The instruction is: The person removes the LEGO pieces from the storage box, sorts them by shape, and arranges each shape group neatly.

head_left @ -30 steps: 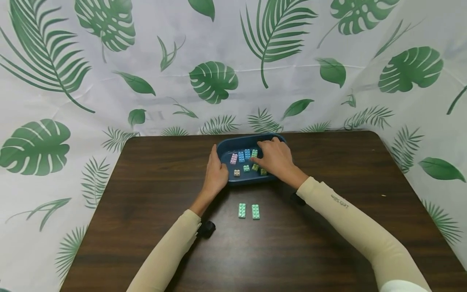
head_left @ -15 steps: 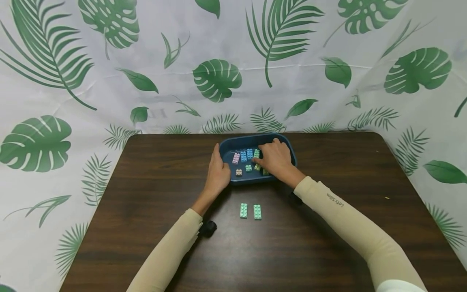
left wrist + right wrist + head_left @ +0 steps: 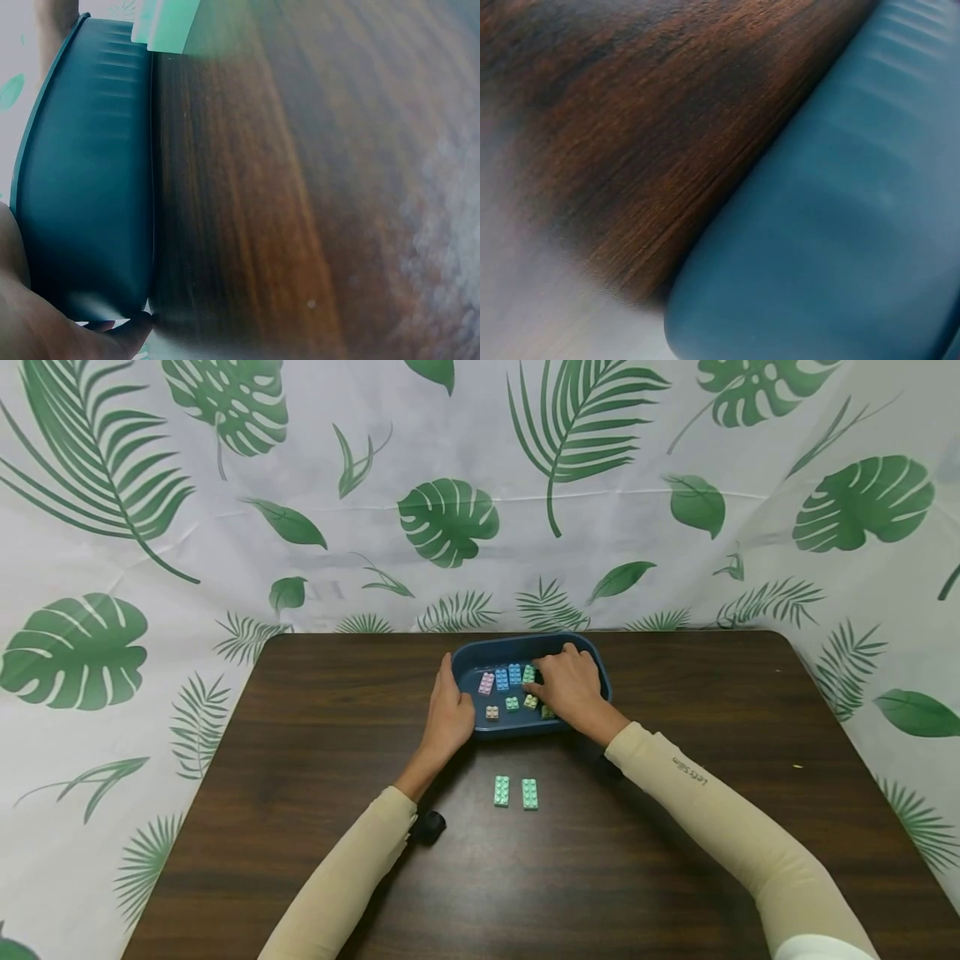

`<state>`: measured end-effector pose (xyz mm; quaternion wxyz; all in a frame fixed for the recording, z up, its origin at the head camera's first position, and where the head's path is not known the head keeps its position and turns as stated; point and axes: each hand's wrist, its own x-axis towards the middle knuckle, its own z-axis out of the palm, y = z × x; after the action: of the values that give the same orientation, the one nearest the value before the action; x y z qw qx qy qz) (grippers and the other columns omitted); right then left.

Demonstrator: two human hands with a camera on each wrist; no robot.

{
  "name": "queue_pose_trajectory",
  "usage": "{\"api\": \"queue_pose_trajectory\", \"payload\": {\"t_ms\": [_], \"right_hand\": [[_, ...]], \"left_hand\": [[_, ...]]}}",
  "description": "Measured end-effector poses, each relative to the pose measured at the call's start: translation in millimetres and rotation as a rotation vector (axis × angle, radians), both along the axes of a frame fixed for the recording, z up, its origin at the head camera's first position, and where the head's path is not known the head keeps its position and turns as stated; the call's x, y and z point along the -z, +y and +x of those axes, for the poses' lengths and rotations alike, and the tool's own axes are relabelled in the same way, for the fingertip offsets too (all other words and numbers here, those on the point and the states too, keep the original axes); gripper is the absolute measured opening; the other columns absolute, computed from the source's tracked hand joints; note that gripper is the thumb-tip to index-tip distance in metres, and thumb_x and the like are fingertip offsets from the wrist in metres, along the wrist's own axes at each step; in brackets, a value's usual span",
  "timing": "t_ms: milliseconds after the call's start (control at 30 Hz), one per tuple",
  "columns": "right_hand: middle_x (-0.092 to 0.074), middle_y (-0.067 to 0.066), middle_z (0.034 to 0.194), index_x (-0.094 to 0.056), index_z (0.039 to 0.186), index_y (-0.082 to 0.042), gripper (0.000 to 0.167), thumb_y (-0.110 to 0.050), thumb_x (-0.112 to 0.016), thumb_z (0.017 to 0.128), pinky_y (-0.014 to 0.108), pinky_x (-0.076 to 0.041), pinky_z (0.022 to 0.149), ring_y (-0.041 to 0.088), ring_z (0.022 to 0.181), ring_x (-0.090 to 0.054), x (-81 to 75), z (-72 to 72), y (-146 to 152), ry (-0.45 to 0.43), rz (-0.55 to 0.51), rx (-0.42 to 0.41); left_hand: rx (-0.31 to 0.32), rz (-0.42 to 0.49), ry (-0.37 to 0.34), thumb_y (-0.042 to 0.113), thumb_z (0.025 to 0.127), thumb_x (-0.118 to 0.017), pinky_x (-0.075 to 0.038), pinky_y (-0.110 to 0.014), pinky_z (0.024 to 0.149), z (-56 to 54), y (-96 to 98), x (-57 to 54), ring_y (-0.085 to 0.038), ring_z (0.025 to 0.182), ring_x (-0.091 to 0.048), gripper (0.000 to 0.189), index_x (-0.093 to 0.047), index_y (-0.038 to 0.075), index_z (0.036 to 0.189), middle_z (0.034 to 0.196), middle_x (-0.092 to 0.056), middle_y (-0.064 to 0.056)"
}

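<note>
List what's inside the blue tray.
A pink brick, two blue bricks, two green bricks, two yellowish bricks and a beige brick. Anything in the tray under the right hand is hidden.

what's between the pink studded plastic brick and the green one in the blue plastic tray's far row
A blue rectangular studded plastic brick and a second blue brick, side by side, shown in the head view.

One blue tray of bricks (one pink) on brown table, left hand holding its left end, right hand inside, two green bricks in front.
</note>
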<state>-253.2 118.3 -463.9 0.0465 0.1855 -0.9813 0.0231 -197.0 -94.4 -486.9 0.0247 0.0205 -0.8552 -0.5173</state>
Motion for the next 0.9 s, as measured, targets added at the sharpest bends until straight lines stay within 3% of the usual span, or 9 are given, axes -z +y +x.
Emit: {"api": "queue_pose_trajectory", "payload": {"t_ms": [167,267,500,733,900], "right_hand": [[-0.078,0.009,0.085,-0.079,0.126,-0.013,0.048,-0.047,-0.081,0.092,0.041,-0.044,0.069,0.029,0.079,-0.053,-0.6,0.0,3,0.003,-0.006,-0.006],[-0.080,0.009,0.092,-0.079,0.124,-0.012,0.049,-0.047,-0.082,0.090,0.043,-0.047,0.072,0.030,0.082,-0.056,-2.9,-0.3,5,0.011,-0.001,-0.008],[-0.080,0.013,0.108,-0.077,0.126,-0.008,0.052,-0.046,-0.082,0.090,0.052,-0.053,0.093,0.037,0.105,-0.063,-20.4,5.0,12,-0.002,-0.022,0.020],[-0.080,0.012,0.111,-0.078,0.125,-0.008,0.053,-0.044,-0.085,0.088,0.050,-0.049,0.092,0.035,0.107,-0.060,-52.1,28.5,22,-0.005,-0.060,0.027],[-0.081,0.009,0.105,-0.079,0.116,-0.009,0.048,-0.045,-0.084,0.086,0.043,-0.046,0.082,0.029,0.100,-0.058,-61.8,55.0,24,0.024,-0.099,-0.054]], "left_hand": [[0.004,-0.001,-0.008,0.003,0.105,-0.040,-0.024,-0.051,0.132,0.4,0.9,0.9,-0.032,0.164,-0.022,0.073,-0.009,0.009,0.171,0.177,-0.018,-0.017],[0.007,0.000,-0.002,0.002,0.104,-0.040,-0.023,-0.051,0.132,-0.5,0.3,0.9,-0.032,0.164,-0.022,0.073,-0.010,0.007,0.171,0.177,-0.017,-0.017],[0.012,0.007,-0.008,0.002,0.104,-0.039,-0.022,-0.049,0.133,-0.9,-0.4,-0.4,-0.029,0.164,-0.020,0.075,-0.008,0.010,0.171,0.178,-0.015,-0.014],[0.012,-0.003,-0.003,0.002,0.104,-0.040,-0.021,-0.048,0.133,-3.4,1.6,0.4,-0.029,0.164,-0.020,0.073,-0.009,0.006,0.170,0.178,-0.016,-0.015],[0.006,-0.003,-0.007,0.003,0.104,-0.039,-0.021,-0.049,0.133,-3.1,-1.2,0.3,-0.031,0.164,-0.020,0.072,-0.010,0.005,0.170,0.178,-0.016,-0.016]]}}
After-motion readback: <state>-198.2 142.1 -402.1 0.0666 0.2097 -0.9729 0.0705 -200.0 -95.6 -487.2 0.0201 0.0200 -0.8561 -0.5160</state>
